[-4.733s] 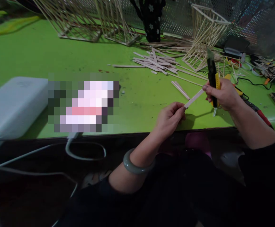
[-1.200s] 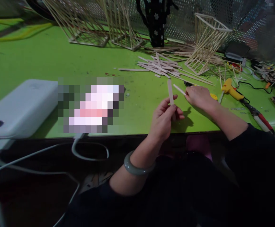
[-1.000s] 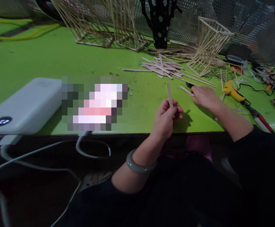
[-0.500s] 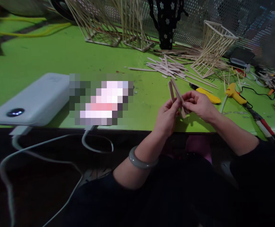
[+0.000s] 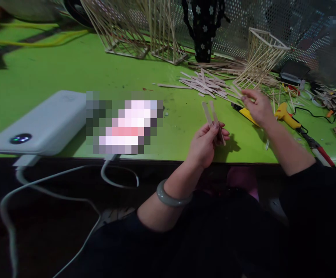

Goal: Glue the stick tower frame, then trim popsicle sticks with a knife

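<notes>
My left hand (image 5: 204, 143) is closed around flat wooden craft sticks (image 5: 206, 112); two of their rounded ends fan apart above the thumb, and their lower ends poke out below the fingers. To the right, my right hand (image 5: 257, 106) reaches over the table with its fingers loosely apart, and I make out nothing held in it. Its fingertips are close to thin sticks at the right end of a loose pile of craft sticks (image 5: 204, 83). Partly under that hand and wrist lies a yellow utility knife (image 5: 247, 115).
A yellow glue gun (image 5: 286, 115) and red-handled pliers (image 5: 321, 152) lie at the right. Stick frames (image 5: 262, 58) stand along the back beside a black flowered holder (image 5: 204, 31). At the left are a white power bank (image 5: 40, 123) and a blurred-out phone (image 5: 127, 127) with cables.
My right hand has let go of the sticks and moved up and right toward the pile. My left hand stays in place, still holding the sticks, whose tips now stand further apart.
</notes>
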Tool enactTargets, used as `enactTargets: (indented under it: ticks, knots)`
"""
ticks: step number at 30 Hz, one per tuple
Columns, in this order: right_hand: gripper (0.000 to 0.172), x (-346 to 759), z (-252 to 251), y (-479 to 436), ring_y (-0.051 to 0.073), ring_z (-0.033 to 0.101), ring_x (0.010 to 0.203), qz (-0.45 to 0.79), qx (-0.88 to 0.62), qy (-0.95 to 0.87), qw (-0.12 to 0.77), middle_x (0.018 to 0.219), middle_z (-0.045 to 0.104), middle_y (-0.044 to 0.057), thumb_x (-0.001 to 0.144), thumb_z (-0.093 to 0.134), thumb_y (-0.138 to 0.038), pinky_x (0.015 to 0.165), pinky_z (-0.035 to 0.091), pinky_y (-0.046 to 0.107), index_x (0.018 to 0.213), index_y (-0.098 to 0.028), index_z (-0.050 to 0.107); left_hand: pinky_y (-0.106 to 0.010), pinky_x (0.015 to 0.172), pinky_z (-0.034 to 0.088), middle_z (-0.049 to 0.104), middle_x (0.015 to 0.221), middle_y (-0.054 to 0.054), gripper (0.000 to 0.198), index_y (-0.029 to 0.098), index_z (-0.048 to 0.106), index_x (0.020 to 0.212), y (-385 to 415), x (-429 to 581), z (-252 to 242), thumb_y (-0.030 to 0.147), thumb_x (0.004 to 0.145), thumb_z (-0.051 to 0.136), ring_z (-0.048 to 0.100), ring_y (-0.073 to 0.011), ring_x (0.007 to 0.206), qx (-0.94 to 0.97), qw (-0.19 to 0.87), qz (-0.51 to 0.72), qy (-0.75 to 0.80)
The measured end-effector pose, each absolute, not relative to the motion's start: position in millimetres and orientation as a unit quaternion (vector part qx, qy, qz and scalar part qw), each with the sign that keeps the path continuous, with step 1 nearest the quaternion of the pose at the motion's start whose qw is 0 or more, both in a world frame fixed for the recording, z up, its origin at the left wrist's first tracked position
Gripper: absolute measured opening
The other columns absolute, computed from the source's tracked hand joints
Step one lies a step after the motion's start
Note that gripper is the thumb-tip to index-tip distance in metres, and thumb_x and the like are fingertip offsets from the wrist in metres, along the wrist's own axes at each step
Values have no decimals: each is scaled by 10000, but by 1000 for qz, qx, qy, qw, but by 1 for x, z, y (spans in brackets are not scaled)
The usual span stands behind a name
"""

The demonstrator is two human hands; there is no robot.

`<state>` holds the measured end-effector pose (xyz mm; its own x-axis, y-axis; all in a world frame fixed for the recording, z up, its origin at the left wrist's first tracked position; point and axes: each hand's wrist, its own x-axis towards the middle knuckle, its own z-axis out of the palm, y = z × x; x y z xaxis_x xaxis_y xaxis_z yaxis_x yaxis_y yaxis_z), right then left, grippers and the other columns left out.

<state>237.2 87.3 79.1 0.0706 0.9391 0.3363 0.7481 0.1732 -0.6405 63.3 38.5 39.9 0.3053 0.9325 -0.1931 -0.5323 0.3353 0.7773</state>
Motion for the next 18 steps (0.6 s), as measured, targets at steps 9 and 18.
enactTargets:
  ticks: [9, 18]
  knots:
    - [159, 189, 81, 60, 72, 523, 604, 488, -459, -645, 367, 678, 583, -35, 757, 654, -301, 587, 468, 220, 798, -172, 570, -180, 492, 435, 619, 545, 17, 248, 148, 607, 799, 36, 60, 36, 371, 884, 538, 560, -72, 467, 356, 771, 440, 291]
    - [232, 190, 82, 58, 47, 417, 462, 527, -417, -634, 382, 604, 533, -51, 710, 703, -324, 427, 347, 199, 766, -170, 540, -227, 589, 474, 689, 660, -21, 388, 141, 635, 828, 34, 59, 30, 521, 836, 557, 626, -110, 580, 423, 763, 418, 254]
